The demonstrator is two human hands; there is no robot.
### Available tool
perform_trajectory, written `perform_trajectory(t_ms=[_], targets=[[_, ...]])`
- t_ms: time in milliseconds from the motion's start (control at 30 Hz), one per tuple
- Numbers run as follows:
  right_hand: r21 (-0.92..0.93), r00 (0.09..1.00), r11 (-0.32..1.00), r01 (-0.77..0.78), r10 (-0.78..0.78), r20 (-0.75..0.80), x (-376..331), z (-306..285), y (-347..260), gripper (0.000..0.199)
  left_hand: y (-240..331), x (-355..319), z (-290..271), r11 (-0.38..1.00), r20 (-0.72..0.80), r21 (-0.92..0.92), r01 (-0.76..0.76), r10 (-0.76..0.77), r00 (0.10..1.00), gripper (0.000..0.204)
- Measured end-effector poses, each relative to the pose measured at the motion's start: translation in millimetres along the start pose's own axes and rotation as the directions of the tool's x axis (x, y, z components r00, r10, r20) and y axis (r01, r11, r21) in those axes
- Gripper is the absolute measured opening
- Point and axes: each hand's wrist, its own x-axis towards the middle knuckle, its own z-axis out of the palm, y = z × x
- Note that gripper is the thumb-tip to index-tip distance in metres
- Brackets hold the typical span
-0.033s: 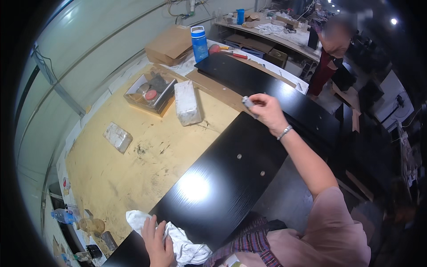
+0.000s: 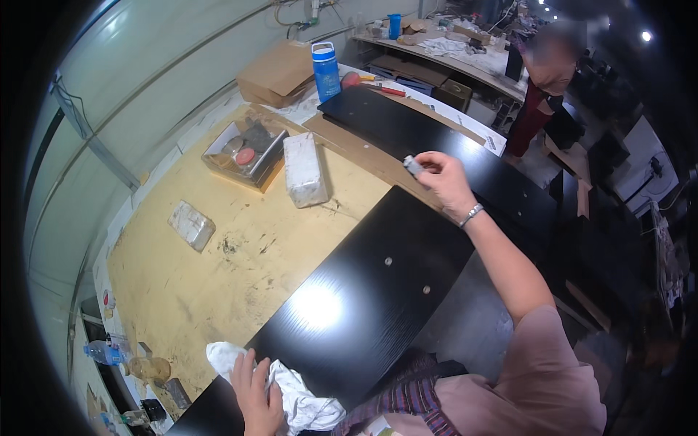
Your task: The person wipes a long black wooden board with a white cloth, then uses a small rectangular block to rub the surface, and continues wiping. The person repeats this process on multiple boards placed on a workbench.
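A glossy black board [image 2: 371, 254] with two small round holes lies along the near edge of the table. On its near left end my left hand [image 2: 257, 396] rests over a crumpled white cloth [image 2: 309, 407], fingers stretched out across it. My right hand [image 2: 447, 182] is raised above the board's far end, thumb and fingers pinched on a small grey block [image 2: 414, 166]. Under that hand runs a brown cardboard strip [image 2: 363, 156], beside a second black board [image 2: 407, 120] farther back.
On the yellow tabletop [image 2: 218, 291] are two whitish wrapped blocks, one larger [image 2: 305, 171], one smaller [image 2: 191, 226], and an open box [image 2: 251, 174] of odds and ends. A blue bottle [image 2: 326, 76] stands behind, near a paper bag [image 2: 276, 73]. Another person [image 2: 542, 87] stands far right.
My right hand has shifted slightly to the right with the small grey block in its fingers. My left hand stays on the cloth.
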Motion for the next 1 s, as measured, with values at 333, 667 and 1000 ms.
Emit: perform_trajectory(t_ms=[333, 667, 1000], targets=[[-0.465, 0.931, 0.809, 0.360, -0.281, 0.231, 44.7, -36.7, 64.2, 0.021, 40.8, 64.7, 48.3, 0.991, -0.111, 0.131, 0.030, -0.015, 0.994, 0.037], [-0.357, 0.860, 0.791, 0.497, -0.395, 0.324, 61.5, -17.9, 79.2, 0.022, 43.9, 62.4, 48.1, 0.986, -0.116, 0.139, 0.096, -0.080, 0.990, 0.034], [-0.367, 0.870, 0.802, 0.472, -0.356, 0.341, 65.9, -17.4, 77.1, 0.019, 40.7, 60.9, 48.4, 0.984, -0.103, 0.144, 0.110, -0.095, 0.990, 0.035]])
